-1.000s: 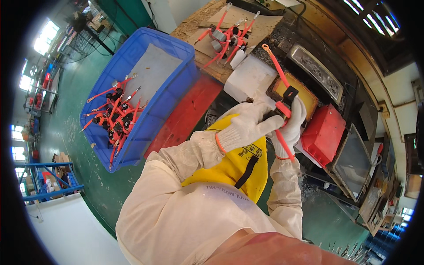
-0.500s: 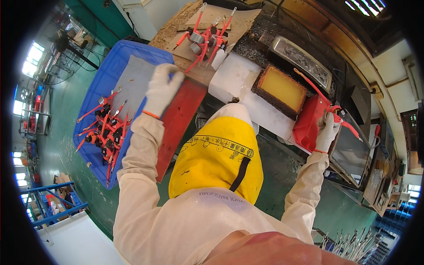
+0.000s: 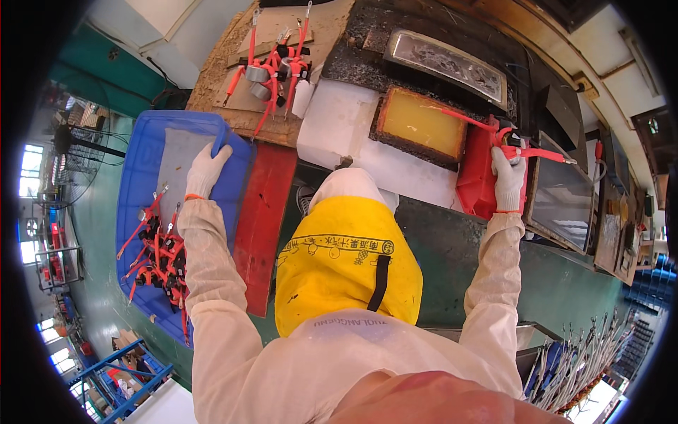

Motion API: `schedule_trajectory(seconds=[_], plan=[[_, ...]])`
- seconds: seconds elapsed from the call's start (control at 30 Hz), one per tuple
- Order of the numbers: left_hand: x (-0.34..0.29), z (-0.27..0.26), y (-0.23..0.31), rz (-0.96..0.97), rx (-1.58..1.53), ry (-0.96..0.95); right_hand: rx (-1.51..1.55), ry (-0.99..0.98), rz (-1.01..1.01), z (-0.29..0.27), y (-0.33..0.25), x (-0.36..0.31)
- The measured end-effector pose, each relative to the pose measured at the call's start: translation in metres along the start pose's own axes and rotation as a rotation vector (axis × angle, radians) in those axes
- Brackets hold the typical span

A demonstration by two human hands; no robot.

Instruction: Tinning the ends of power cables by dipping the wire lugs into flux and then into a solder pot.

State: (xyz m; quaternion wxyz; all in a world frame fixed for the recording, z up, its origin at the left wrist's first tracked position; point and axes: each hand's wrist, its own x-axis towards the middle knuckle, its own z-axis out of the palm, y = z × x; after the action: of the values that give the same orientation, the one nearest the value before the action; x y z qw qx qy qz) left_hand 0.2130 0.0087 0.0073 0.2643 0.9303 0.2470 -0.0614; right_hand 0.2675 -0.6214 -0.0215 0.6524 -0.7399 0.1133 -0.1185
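Note:
My right hand (image 3: 508, 178), in a white glove, is closed round a red cable (image 3: 544, 153) with a metal lug at its end. The bundle sits at the upper rim of a red plastic box (image 3: 474, 177), and another red length reaches left over the yellow block. My gloved left hand (image 3: 205, 173) is on the near-side rim of a large blue bin (image 3: 240, 166), its thumb outside and fingers inside. Red cables with black parts and metal lugs (image 3: 159, 254) lie heaped in the bin beside a grey sheet (image 3: 180, 159).
More red cables with grey rings (image 3: 272, 74) lie on a cardboard-covered bench. A yellow block in a dark frame (image 3: 420, 126) sits on a white slab (image 3: 332, 131), before a metal-topped tray (image 3: 448, 65). A red board (image 3: 263, 226) stands beside the bin. A fan (image 3: 70, 141) is at left.
My left hand has come down from above the red board onto the bin's rim. The view has shifted. My right hand still holds the red cable at the box.

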Motion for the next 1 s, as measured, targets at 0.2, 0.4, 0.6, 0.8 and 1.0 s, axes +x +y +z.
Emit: schedule_trajectory(seconds=[0.2, 0.4, 0.6, 0.8, 1.0], plan=[[-0.003, -0.005, 0.000, -0.052, -0.071, -0.044, -0.043, 0.005, -0.002, 0.012, -0.012, -0.008], [0.000, -0.002, -0.007, -0.055, -0.183, -0.045, -0.122, -0.036, -0.039, 0.028, -0.037, -0.019], [0.002, -0.002, -0.011, -0.040, -0.219, -0.065, -0.111, -0.039, -0.080, 0.027, -0.037, -0.017], [-0.005, -0.003, -0.003, -0.027, -0.250, -0.074, -0.078, -0.004, -0.050, 0.019, -0.023, -0.013], [-0.001, -0.002, -0.012, -0.016, -0.265, -0.057, 0.030, 0.006, 0.022, 0.011, -0.014, -0.002]])
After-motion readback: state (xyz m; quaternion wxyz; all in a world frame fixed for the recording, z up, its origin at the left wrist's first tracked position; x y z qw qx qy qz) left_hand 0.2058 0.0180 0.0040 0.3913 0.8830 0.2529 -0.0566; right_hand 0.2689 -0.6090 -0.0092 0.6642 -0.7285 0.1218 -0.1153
